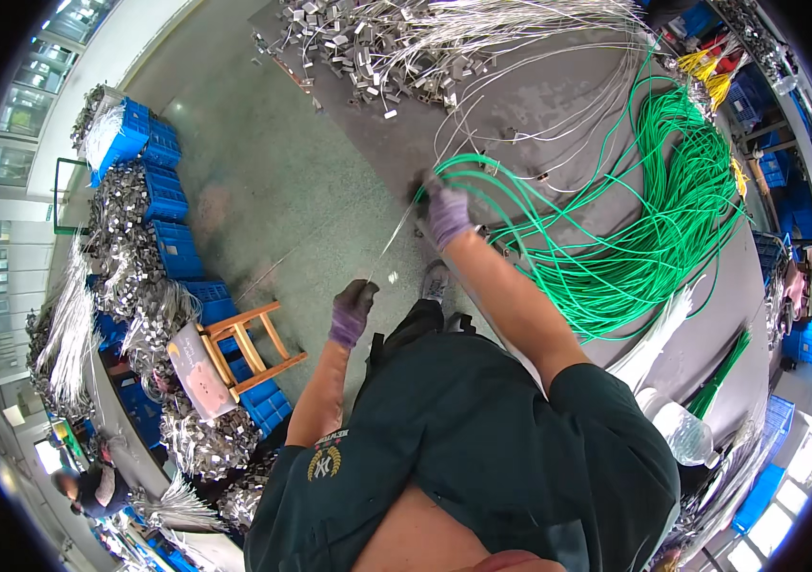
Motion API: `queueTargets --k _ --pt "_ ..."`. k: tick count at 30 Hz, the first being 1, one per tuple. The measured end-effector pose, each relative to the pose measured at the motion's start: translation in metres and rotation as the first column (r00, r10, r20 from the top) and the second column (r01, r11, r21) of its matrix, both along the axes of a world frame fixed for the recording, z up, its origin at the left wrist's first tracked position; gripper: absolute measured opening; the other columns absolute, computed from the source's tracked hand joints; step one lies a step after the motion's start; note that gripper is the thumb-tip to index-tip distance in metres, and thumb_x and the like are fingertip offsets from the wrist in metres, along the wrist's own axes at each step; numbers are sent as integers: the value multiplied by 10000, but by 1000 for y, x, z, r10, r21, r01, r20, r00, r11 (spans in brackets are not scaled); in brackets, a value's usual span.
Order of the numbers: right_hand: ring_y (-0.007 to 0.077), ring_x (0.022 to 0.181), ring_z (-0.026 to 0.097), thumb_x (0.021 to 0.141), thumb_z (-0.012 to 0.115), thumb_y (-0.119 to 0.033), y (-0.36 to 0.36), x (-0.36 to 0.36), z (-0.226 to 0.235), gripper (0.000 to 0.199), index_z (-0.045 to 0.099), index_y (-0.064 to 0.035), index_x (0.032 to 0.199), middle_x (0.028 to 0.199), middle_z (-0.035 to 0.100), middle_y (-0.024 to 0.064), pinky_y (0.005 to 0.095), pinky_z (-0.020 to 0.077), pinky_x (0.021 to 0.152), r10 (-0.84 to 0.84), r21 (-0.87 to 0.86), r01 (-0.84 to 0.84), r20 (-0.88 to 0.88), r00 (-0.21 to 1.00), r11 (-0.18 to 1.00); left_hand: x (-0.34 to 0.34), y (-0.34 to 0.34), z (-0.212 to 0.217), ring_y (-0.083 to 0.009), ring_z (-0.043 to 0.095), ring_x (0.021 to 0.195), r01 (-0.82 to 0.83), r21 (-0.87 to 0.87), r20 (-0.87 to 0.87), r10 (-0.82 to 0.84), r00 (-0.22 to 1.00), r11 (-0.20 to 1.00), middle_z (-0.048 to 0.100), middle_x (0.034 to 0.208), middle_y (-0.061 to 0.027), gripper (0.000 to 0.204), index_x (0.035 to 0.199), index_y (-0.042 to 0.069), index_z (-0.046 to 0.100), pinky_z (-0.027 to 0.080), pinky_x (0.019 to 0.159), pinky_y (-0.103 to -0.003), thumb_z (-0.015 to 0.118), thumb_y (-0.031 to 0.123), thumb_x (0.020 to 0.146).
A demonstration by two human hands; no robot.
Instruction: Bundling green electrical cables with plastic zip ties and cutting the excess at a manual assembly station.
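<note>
Both of my hands wear purple gloves with dark fingers. My right hand [446, 212] is closed around the ends of several green cables [663, 200], at the near edge of the grey table. The cables arc away to the right into a large loose coil. A thin whitish wire [395, 236] runs taut-looking from my right hand down to my left hand [354, 310]. The fingers of my left hand are pinched on its lower end, over the floor and apart from the table.
On the grey table [578, 124] lie white wires with metal-ended pieces [368, 57], a short green bundle [719, 377] and a clear plastic jug [678, 429]. Blue crates [174, 248] with metal parts line the left. A wooden stool [249, 353] stands near them. Another person [101, 488] is far left.
</note>
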State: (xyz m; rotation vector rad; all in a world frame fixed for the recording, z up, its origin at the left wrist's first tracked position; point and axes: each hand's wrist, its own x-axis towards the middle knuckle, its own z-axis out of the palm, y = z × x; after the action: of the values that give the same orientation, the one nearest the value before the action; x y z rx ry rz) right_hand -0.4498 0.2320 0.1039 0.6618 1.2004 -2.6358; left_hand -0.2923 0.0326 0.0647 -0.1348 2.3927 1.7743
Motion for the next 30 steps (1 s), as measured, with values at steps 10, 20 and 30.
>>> queueTargets --k 10,20,30 --pt "158 509 538 836 603 -229 30 -24 17 186 573 -48 807 636 563 51 282 424 439 -23 124 39 -126 992 991 -27 30 46 -60 408 496 -5 405 54 -19 998 914 469 589 4 254 1073 17 567 330 457 -212 547 178 877" --pt "213 883 627 886 525 -350 141 -77 40 381 568 -36 1097 1010 635 118 280 480 634 -61 218 137 -323 944 966 -46 46 60 -43 408 513 -91 219 163 55 985 971 492 621 36 139 946 41 602 335 460 -207 602 136 845" --pt "263 701 658 877 545 -226 172 -71 94 281 570 38 968 863 655 172 318 527 555 -99 355 198 -278 955 914 -68 62 57 -48 417 516 41 142 52 -49 997 989 490 620 31 131 949 35 610 333 455 -209 600 116 847"
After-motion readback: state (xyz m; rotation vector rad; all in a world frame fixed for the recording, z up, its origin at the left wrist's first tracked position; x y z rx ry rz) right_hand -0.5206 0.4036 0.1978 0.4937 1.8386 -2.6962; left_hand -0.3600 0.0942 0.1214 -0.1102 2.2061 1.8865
